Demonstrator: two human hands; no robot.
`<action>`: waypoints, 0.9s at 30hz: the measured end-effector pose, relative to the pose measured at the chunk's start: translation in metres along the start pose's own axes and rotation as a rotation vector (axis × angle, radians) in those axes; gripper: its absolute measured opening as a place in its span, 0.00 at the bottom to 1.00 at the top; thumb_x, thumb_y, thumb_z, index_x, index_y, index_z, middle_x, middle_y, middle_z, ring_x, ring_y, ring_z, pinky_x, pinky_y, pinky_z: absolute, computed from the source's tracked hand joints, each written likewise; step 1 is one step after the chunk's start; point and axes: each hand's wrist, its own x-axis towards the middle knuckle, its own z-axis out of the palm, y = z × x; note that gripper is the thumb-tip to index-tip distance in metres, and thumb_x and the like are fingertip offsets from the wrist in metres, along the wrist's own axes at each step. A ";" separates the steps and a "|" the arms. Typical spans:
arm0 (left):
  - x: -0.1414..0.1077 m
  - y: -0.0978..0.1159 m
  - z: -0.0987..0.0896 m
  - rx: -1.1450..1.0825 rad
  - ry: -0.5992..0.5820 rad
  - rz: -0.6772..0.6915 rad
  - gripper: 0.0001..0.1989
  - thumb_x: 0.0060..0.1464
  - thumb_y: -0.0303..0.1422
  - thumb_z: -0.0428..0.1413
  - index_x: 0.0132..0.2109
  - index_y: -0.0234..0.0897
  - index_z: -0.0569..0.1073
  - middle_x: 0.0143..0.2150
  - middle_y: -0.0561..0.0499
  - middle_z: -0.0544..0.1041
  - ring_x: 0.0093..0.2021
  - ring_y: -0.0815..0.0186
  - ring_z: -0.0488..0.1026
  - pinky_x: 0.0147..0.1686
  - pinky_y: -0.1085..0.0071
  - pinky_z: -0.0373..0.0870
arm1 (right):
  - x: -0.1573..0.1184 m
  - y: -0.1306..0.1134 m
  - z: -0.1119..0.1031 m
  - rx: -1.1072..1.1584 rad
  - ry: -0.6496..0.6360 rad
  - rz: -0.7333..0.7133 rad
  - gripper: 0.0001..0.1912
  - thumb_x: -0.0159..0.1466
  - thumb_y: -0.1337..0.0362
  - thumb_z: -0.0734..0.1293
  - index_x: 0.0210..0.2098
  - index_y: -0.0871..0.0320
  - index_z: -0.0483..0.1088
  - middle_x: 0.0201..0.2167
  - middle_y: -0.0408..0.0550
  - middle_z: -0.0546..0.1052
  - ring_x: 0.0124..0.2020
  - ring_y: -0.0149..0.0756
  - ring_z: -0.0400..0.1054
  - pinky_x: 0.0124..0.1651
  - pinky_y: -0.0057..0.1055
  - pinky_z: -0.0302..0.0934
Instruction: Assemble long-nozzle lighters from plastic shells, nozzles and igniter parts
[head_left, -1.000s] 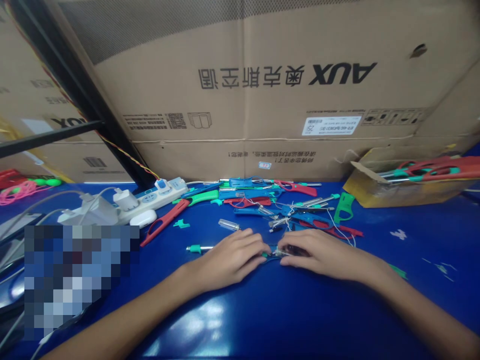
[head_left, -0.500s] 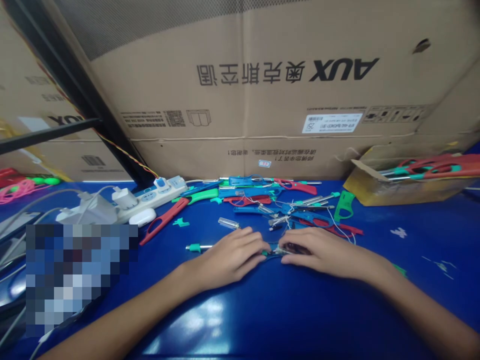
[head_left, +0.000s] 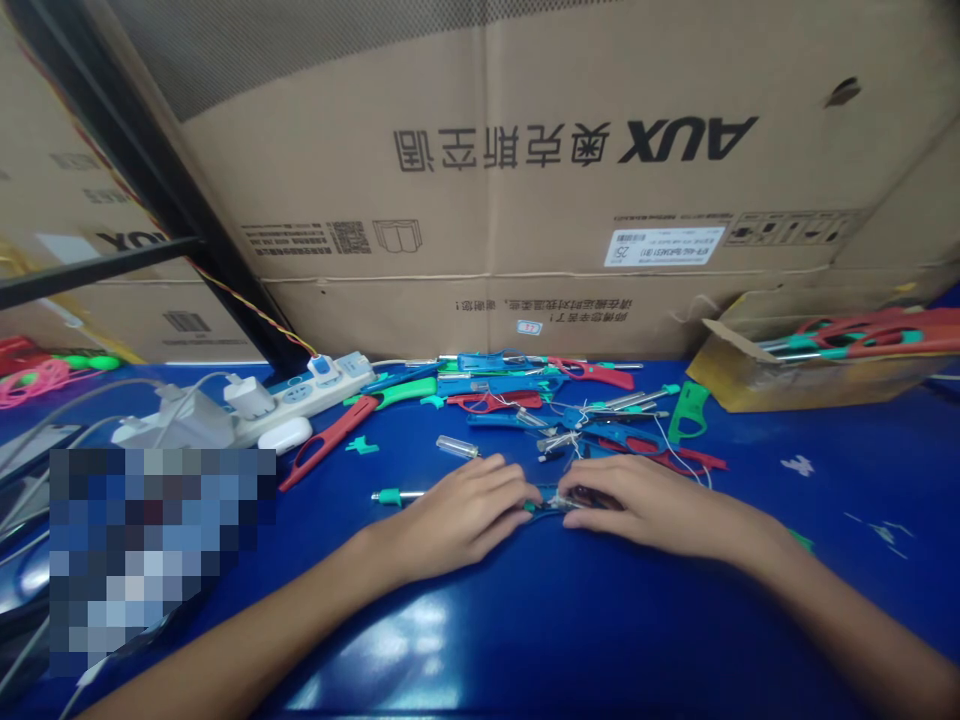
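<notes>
Both hands are on one long-neck lighter (head_left: 551, 497), low over the blue table. Its metal tube with a green end (head_left: 390, 496) sticks out to the left from under my left hand (head_left: 469, 515). The fingers of that hand are pinched at the lighter's middle, near a small green piece. My right hand (head_left: 637, 505) curls its thumb and fingers around the handle end, where a clear part shows between them. Blue edges of the casing show between the hands; most of the lighter is hidden. Behind the hands lies a loose clear fuel tank (head_left: 457, 447).
Behind lies a pile of blue and red lighter casings (head_left: 517, 385), tubes and thin wires. A carton (head_left: 810, 385) of red lighters stands at the right. At left are a power strip (head_left: 300, 395), white chargers and a red handle (head_left: 330, 440). A large cardboard box (head_left: 480, 200) walls the back.
Almost nothing differs. Both hands keep their place on the lighter, with only a very slight shift of the fingers.
</notes>
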 end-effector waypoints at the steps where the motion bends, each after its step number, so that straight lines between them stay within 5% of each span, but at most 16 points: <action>1: 0.000 0.000 0.000 0.003 -0.003 -0.001 0.12 0.72 0.33 0.44 0.55 0.38 0.69 0.44 0.48 0.73 0.44 0.63 0.68 0.50 0.64 0.64 | 0.000 0.000 0.000 -0.003 -0.002 0.000 0.18 0.70 0.49 0.62 0.48 0.54 0.72 0.43 0.46 0.77 0.43 0.37 0.71 0.43 0.31 0.61; 27: -0.001 -0.004 0.003 0.080 0.026 0.033 0.12 0.71 0.33 0.44 0.52 0.38 0.71 0.40 0.49 0.74 0.41 0.65 0.69 0.46 0.66 0.64 | 0.000 0.002 0.002 -0.011 0.005 0.000 0.17 0.69 0.49 0.63 0.47 0.54 0.73 0.43 0.47 0.78 0.43 0.38 0.71 0.43 0.33 0.62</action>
